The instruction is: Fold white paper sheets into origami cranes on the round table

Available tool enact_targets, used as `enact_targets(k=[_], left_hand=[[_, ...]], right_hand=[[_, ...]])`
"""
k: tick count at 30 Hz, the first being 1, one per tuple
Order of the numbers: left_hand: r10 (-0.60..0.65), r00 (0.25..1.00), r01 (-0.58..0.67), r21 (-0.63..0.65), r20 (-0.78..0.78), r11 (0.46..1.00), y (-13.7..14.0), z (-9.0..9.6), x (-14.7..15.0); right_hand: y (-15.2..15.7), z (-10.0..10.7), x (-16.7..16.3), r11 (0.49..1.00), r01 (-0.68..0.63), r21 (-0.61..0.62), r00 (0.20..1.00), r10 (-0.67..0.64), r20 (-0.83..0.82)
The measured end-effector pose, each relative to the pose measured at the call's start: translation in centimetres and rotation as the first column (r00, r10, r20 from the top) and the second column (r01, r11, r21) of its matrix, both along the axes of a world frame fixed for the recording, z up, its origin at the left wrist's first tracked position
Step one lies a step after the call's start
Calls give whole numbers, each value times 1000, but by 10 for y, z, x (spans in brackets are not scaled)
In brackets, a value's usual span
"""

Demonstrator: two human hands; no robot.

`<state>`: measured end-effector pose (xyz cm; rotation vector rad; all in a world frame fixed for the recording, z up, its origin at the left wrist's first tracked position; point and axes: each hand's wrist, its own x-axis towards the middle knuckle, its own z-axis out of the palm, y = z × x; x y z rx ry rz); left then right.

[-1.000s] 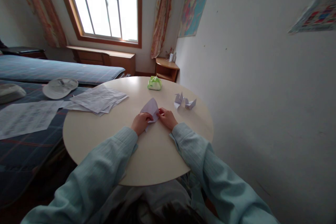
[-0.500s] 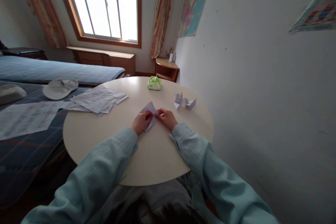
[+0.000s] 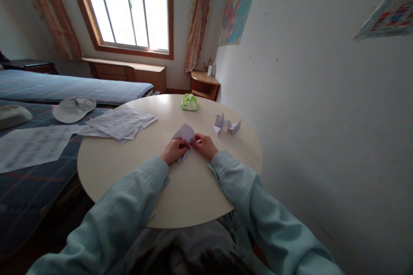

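Where the left hand covers the folded paper, the creases are hidden; the paper sits mid-table between both hands, on the round table. Left fingers pinch its near left part. Right hand has its fingertips closed on the right edge, exact grip hard to make out. Printed sheet, far left: cut off, illegible.

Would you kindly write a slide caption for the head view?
Left hand and right hand hold folded paper at a round table bearing two folded-paper figures.
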<state>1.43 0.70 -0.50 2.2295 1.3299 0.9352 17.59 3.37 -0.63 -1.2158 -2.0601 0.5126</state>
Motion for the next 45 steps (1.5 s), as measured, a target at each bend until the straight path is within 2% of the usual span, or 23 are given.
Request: enact_targets(k=[6,10,20,29,37,45], left_hand=[[141,988,-141,-2,55,990,1,-4,1],[142,989,-141,-27,40,990,3,-4,0],[186,974,-177,80,-127,981,-2,3,3],[209,959,-200,64,-189,978,-3,5,3],[197,965,-191,53,-172,980,-2,5,3],[213,974,-209,50,-73,977,-1,1,2]], right_hand=[[-2,2,-1,1000,-15,14,1000,15,20],[-3,3,-2,999,-38,13,999,38,26],[-4,5,-2,997,-71,-14,997,71,-8],[-2,2,-2,997,-70,-30,996,69,-51],[-3,3,-4,999,-38,-20,999,37,-37],[-6,5,-9,998,53,43,995,-57,84]])
